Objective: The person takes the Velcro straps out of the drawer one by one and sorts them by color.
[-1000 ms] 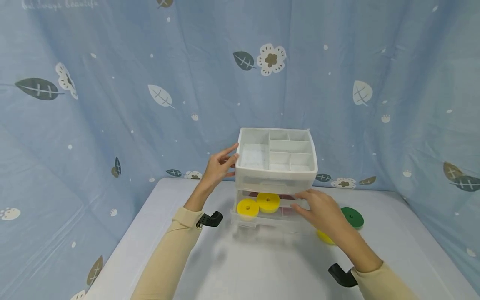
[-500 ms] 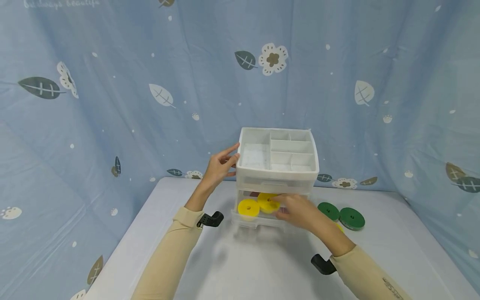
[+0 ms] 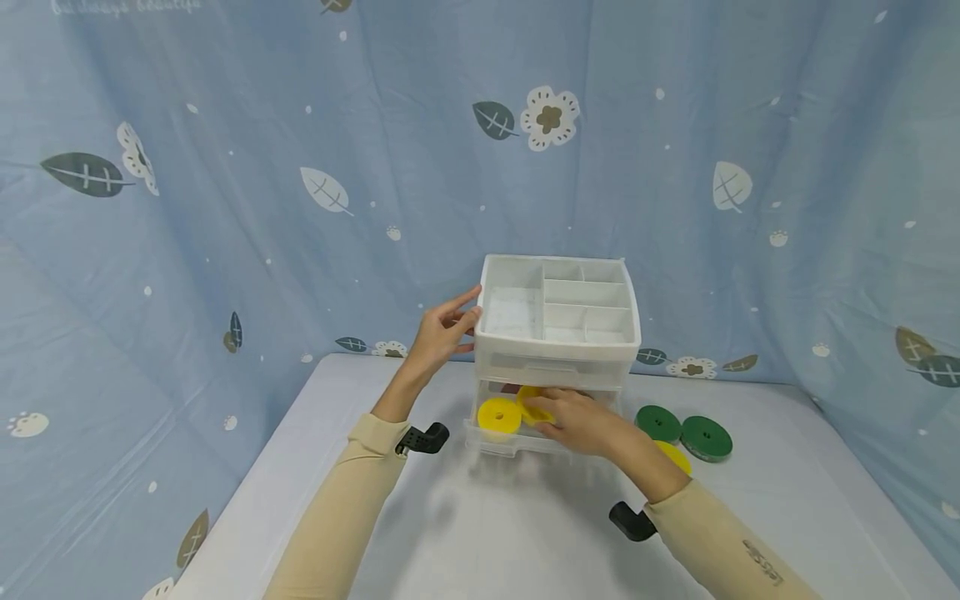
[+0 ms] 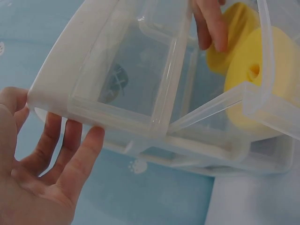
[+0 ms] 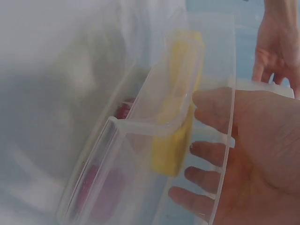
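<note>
My left hand (image 3: 442, 332) rests its fingertips against the left side of a small plastic drawer unit (image 3: 555, 346) with a white compartmented top. Its lower clear drawer (image 3: 525, 443) is pulled out. Inside, my right hand (image 3: 581, 421) pinches a thick yellow disc (image 4: 236, 28), which looks tilted; the fingers partly cover it. Beside that disc sits another yellow disc with a central hole (image 3: 498, 415). Dark red pieces (image 5: 108, 192) show through the clear plastic in the right wrist view. The right thumb's contact with the disc is not clear.
On the white table (image 3: 465, 533), right of the unit, lie two green discs, one nearer (image 3: 658, 423) and one farther right (image 3: 707, 438). A yellow disc (image 3: 673, 457) lies there too, partly behind my right forearm. A blue patterned curtain (image 3: 390, 150) hangs behind.
My right hand has moved left from the drawer's right side onto the rear yellow disc, which now looks tilted. The green discs have come into fuller view. My left hand stays put.
</note>
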`<state>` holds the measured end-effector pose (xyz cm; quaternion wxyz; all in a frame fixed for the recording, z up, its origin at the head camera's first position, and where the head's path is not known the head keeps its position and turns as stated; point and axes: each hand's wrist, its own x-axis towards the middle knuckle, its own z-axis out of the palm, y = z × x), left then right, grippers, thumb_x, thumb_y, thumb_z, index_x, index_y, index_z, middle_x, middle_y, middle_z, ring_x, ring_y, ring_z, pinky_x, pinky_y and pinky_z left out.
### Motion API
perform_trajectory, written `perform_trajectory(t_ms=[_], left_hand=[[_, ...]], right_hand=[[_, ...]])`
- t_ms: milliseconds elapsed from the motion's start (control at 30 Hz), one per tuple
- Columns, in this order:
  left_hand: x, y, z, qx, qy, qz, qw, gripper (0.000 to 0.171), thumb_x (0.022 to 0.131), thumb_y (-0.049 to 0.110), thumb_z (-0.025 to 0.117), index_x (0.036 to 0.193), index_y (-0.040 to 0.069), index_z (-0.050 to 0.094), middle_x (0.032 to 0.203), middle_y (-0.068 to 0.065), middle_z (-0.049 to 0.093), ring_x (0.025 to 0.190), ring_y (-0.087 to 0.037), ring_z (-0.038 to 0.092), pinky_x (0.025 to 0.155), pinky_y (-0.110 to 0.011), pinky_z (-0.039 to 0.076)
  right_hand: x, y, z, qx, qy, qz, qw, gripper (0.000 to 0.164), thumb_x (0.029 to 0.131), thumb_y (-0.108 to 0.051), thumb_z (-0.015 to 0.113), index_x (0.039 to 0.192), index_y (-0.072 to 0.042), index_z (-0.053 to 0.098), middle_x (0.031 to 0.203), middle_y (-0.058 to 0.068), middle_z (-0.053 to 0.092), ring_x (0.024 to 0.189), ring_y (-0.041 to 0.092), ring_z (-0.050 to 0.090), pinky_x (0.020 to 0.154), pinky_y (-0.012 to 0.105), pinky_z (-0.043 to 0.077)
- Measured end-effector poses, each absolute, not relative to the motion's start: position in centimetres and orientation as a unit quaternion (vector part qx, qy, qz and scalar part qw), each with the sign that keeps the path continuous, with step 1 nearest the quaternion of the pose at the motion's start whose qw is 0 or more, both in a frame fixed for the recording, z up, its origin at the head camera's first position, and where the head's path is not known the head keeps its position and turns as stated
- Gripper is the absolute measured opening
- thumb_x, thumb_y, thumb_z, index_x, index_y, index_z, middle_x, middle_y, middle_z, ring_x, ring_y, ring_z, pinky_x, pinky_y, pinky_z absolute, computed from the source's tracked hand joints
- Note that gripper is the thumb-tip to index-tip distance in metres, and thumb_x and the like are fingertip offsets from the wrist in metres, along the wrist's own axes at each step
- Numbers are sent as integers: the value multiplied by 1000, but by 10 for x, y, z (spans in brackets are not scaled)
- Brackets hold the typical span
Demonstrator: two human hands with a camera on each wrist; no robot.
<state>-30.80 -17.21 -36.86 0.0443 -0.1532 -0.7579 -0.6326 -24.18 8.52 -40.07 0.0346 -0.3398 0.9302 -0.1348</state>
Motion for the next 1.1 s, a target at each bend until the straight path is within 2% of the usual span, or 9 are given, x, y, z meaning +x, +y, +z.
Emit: perform_trajectory(t_ms=[333, 533, 767, 900, 1100], left_hand=[[-308, -172, -368, -150, -762, -628, 44, 45, 98, 40, 60, 141, 41, 50, 114, -15, 65, 95, -21, 65, 86, -44, 60], [-308, -171, -368, -151, -763, -627, 46, 45, 98, 40, 59, 142, 41, 50, 114, -17, 64, 94, -22, 65, 85, -43, 61], [-308, -171, -369, -153, -764, -625, 47, 44, 99, 39, 59, 142, 40, 50, 115, -17, 64, 94, -22, 65, 86, -45, 60], [-308, -172, -369, -152, -764, -626, 47, 44, 99, 38, 59, 142, 40, 51, 114, -15, 65, 94, -21, 65, 86, -45, 61], [-308, -172, -368, -150, -762, -628, 44, 44, 98, 39, 59, 142, 41, 50, 115, -16, 65, 95, -22, 65, 85, -44, 61]], right_hand=[[-247, 83, -398, -346, 927, -106, 100, 50, 102, -19, 53, 151, -15, 42, 158, 15, 35, 144, 40, 34, 116, 60, 33], [-247, 82, -395, -350, 929, -84, 87, 47, 99, -18, 59, 145, -14, 50, 151, 16, 45, 135, 39, 45, 112, 58, 39], [-246, 80, -392, -337, 936, -69, 67, 42, 92, -15, 70, 133, -17, 62, 136, 11, 59, 121, 32, 56, 106, 51, 48], [-245, 79, -391, -318, 942, -81, 69, 42, 87, -10, 75, 128, -19, 66, 129, 9, 63, 112, 29, 58, 103, 50, 51], [-243, 79, -391, -306, 945, -97, 63, 41, 82, -8, 79, 121, -19, 70, 123, 5, 67, 109, 25, 58, 104, 47, 51]])
